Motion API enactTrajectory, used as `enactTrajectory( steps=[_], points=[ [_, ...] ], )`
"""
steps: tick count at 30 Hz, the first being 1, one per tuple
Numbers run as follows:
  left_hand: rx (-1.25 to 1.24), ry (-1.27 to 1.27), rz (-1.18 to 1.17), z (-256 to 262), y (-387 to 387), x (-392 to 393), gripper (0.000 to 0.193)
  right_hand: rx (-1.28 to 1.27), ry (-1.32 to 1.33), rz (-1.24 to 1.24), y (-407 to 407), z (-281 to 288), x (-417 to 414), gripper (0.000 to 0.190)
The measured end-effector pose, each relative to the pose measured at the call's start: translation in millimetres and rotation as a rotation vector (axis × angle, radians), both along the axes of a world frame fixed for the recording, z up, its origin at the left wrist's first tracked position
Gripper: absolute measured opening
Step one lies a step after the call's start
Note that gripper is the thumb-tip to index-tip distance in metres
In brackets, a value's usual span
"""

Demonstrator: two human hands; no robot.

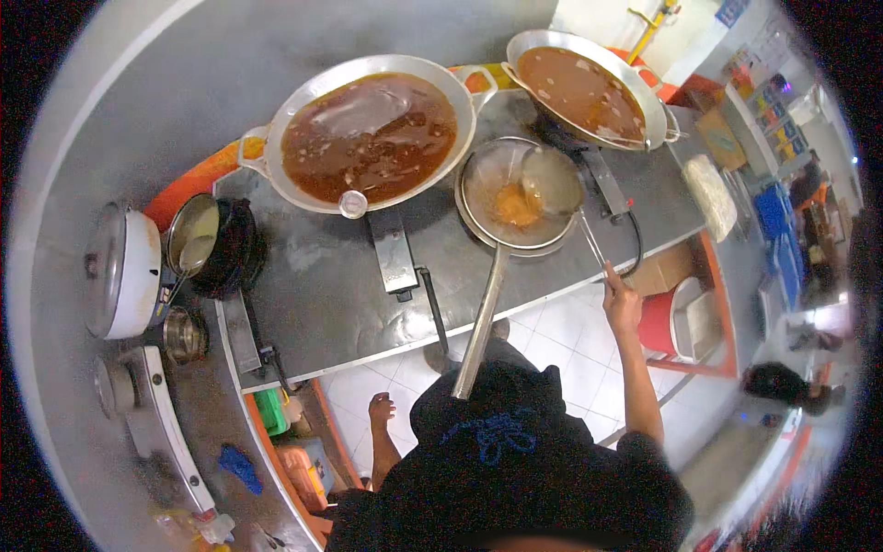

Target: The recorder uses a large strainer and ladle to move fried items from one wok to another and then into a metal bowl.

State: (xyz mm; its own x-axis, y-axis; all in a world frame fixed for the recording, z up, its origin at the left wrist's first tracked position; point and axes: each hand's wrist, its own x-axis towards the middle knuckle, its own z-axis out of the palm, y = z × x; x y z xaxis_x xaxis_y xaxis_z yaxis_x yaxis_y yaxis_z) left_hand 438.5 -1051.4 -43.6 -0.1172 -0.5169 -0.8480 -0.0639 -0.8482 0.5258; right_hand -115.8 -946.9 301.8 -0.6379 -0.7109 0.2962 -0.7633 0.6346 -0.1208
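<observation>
My right hand [622,300] grips the thin wire handle of a round mesh skimmer [554,181]. The skimmer's head is over a large long-handled strainer [510,231], near a small pile of orange-brown bits [516,210] in its mesh. The strainer rests on a round metal vessel [476,231], mostly hidden beneath it, and its long metal handle [479,324] points towards my body. Low beside my body, away from the counter, my left hand [383,410] hangs with loosely bent fingers and nothing in it.
Two wide metal woks, one left [276,152] and one right [659,103], hold brown liquid on the steel counter [310,297]. A dial thermometer [352,204] sits at the left wok's rim. Black hoses [433,307] run over the front edge. Further left are a white lidded pot [141,276] and another skimmer [196,252].
</observation>
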Motion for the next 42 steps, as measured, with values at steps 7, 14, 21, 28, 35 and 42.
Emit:
enactTrajectory(
  steps=[7,14,21,28,35,42],
  points=[
    [-0.056,-0.101,-0.096,12,1,-11,0.020,-0.137,-0.282,0.048,7,-20,2,0.038],
    [0.219,-0.047,-0.031,-43,25,30,0.019,-0.429,-0.928,-0.035,-67,48,53,0.041],
    [0.024,0.041,-0.040,-1,14,-4,0.017,-0.164,0.024,0.357,-223,115,17,0.042],
    [-0.182,-0.206,0.096,16,26,-18,0.018,0.135,0.148,0.384,-325,79,20,0.019],
    [0.187,-0.073,0.213,-24,113,34,0.019,0.117,-0.265,0.576,-364,38,71,0.028],
    [0.027,-0.129,0.113,1,127,23,0.021,-0.041,-0.384,0.715,-359,40,103,0.028]
  ],
)
